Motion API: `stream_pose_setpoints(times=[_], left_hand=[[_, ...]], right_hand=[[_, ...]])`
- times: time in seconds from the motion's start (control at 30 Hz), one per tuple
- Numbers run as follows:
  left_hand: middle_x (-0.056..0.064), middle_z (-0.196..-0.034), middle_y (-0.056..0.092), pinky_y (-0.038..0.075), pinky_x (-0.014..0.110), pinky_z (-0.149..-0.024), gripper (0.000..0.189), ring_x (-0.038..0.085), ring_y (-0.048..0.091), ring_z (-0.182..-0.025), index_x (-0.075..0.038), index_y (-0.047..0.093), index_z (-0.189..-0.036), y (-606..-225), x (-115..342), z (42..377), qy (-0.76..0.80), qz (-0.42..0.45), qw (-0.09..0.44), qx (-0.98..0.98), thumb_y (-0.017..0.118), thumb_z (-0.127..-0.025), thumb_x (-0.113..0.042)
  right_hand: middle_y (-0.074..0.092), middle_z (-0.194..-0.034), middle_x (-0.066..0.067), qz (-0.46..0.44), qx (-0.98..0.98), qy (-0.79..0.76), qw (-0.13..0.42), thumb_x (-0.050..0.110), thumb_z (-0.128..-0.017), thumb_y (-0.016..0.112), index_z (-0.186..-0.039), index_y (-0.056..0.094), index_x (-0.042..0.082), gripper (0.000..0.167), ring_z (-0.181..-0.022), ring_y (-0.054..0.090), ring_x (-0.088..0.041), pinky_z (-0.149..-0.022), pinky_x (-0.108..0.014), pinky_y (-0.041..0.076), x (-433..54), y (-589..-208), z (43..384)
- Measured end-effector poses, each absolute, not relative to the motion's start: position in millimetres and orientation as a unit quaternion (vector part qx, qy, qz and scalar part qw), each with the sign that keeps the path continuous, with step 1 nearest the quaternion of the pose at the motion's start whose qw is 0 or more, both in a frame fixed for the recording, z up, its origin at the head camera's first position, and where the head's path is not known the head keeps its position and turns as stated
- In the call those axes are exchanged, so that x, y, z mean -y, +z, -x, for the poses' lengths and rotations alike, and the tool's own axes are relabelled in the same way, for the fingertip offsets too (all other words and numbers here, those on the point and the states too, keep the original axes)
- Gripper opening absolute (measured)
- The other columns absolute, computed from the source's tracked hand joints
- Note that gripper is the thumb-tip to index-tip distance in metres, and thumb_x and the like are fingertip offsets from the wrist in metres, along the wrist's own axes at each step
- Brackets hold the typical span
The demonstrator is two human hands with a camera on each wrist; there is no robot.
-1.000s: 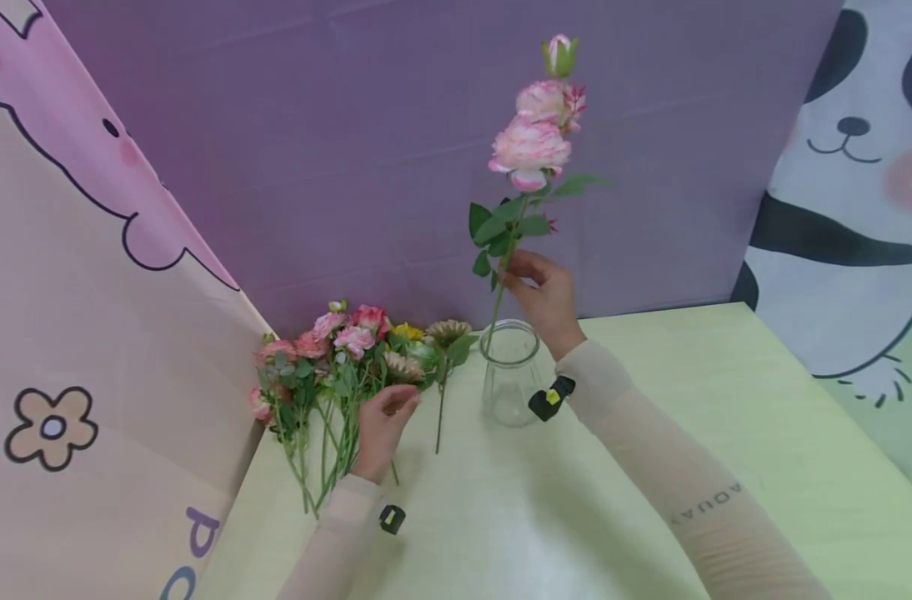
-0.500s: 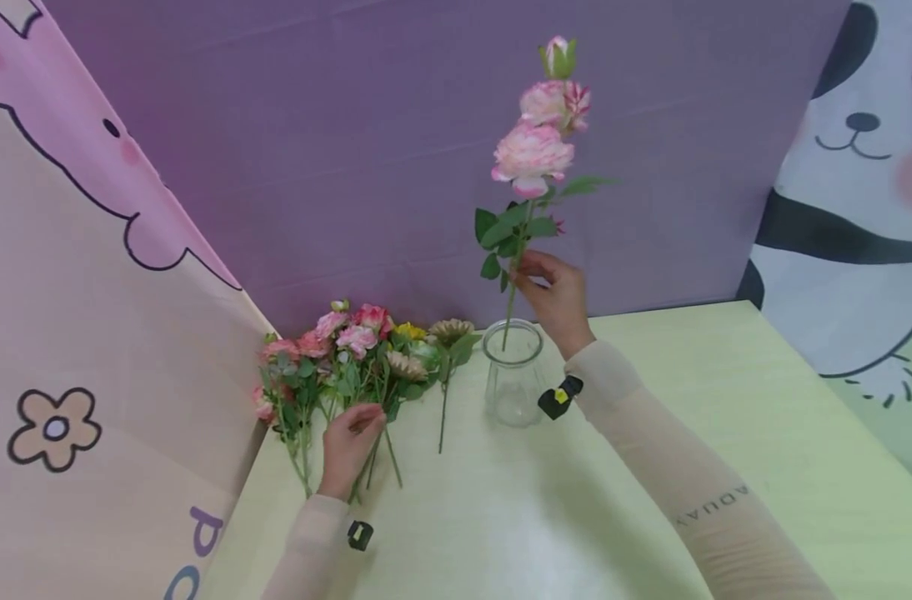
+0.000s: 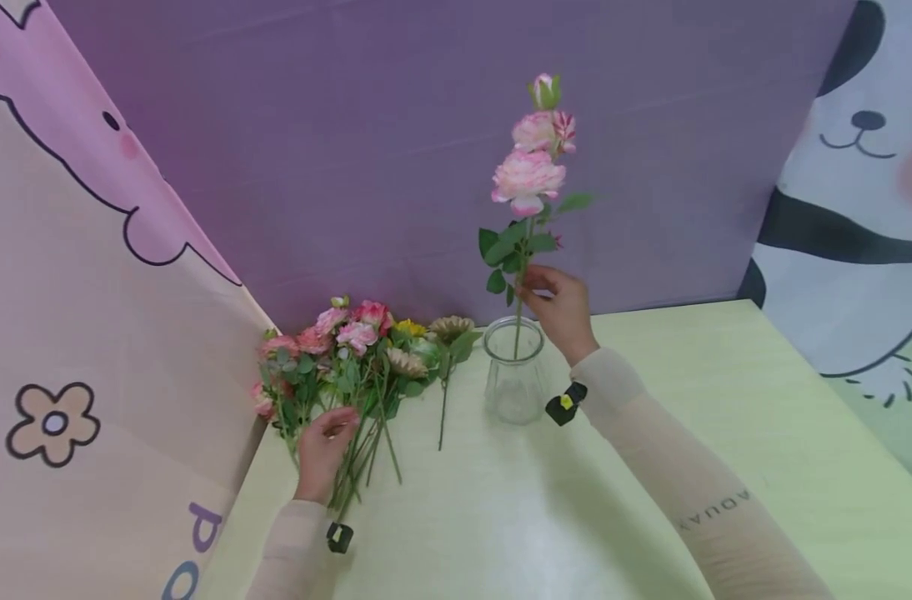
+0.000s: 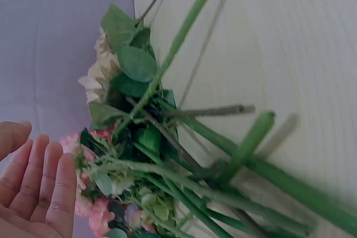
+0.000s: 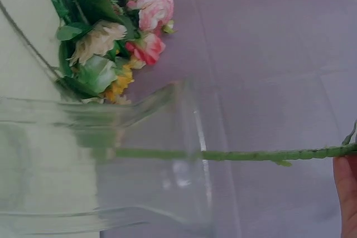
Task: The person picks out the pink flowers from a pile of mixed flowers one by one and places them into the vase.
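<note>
My right hand point(image 3: 559, 310) pinches the green stem of a tall pink artificial flower point(image 3: 529, 177), held upright with two blooms and a bud on top. Its lower stem point(image 5: 156, 153) reaches down through the mouth of a clear glass vase point(image 3: 514, 392), and the stem's end hangs inside above the base. My left hand point(image 3: 325, 454) is over the stems of a heap of artificial flowers point(image 3: 357, 337) on the left of the table. In the left wrist view its fingers point(image 4: 58, 193) are lightly bent, with nothing between them and the thumb.
Beside the heap lies a single beige flower point(image 3: 450, 329) with a dark stem. Loose green stems point(image 4: 245, 149) cross one another and point toward the table's front. A purple backdrop point(image 3: 351, 167) rises behind the table point(image 3: 486, 517); a printed panel point(image 3: 126, 333) closes the left side.
The right hand has shifted slightly right and lowered the pink flower, so its stem goes deeper into the vase. My left hand has moved left over the heap's stems.
</note>
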State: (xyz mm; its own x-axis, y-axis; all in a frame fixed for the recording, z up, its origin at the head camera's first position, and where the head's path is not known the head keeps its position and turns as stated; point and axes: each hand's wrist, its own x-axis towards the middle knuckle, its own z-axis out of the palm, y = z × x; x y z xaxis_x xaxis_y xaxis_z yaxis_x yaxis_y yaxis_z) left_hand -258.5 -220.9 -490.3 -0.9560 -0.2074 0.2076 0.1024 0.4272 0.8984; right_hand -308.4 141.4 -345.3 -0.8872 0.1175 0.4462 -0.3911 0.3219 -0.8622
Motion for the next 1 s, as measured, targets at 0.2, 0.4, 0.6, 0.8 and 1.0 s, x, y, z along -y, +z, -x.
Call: stream_pose_setpoints(times=[0.2,0.4,0.6,0.8,1.0], left_hand=[[0.016,-0.1,0.069,0.047,0.014,-0.063,0.021,0.0,0.058,-0.073,0.001,0.067,-0.107,-493,226,264,-0.512,-0.049,0.142,0.846,0.066,-0.086,-0.005],[0.017,-0.1,0.069,0.049,0.015,-0.064,0.022,0.001,0.06,-0.074,0.002,0.066,-0.108,-497,229,270,-0.505,-0.053,0.134,0.851,0.065,-0.087,-0.005],[0.02,-0.102,0.069,0.048,0.012,-0.063,0.023,-0.001,0.06,-0.074,0.004,0.066,-0.108,-498,229,274,-0.513,-0.072,0.127,0.846,0.065,-0.086,-0.002],[0.018,-0.099,0.069,0.049,0.016,-0.063,0.022,0.012,0.061,-0.079,0.004,0.067,-0.106,-501,232,276,-0.503,-0.088,0.122,0.851,0.067,-0.085,-0.003],[0.019,-0.1,0.069,0.054,0.027,-0.068,0.022,0.028,0.064,-0.09,0.004,0.067,-0.105,-505,233,279,-0.485,-0.088,0.108,0.863,0.067,-0.085,-0.004]], right_hand=[[0.067,-0.103,-0.018,-0.088,0.804,0.549,0.213,0.003,-0.086,0.066,-0.112,0.064,-0.002,0.027,-0.094,0.064,-0.028,-0.082,-0.035,0.055,-143,-357,314],[0.067,-0.102,-0.017,-0.083,0.818,0.534,0.195,0.004,-0.085,0.066,-0.11,0.064,-0.003,0.026,-0.093,0.064,-0.028,-0.082,-0.036,0.055,-143,-366,316],[0.067,-0.103,-0.018,-0.076,0.838,0.51,0.181,0.004,-0.086,0.066,-0.111,0.064,-0.002,0.026,-0.094,0.063,-0.028,-0.082,-0.038,0.055,-141,-371,317],[0.067,-0.101,-0.02,-0.083,0.843,0.499,0.181,0.001,-0.085,0.065,-0.11,0.064,-0.004,0.025,-0.093,0.064,-0.03,-0.08,-0.04,0.055,-139,-377,317],[0.067,-0.098,-0.021,-0.106,0.855,0.479,0.166,0.0,-0.084,0.066,-0.109,0.063,-0.007,0.026,-0.089,0.064,-0.031,-0.079,-0.041,0.055,-139,-380,319]])
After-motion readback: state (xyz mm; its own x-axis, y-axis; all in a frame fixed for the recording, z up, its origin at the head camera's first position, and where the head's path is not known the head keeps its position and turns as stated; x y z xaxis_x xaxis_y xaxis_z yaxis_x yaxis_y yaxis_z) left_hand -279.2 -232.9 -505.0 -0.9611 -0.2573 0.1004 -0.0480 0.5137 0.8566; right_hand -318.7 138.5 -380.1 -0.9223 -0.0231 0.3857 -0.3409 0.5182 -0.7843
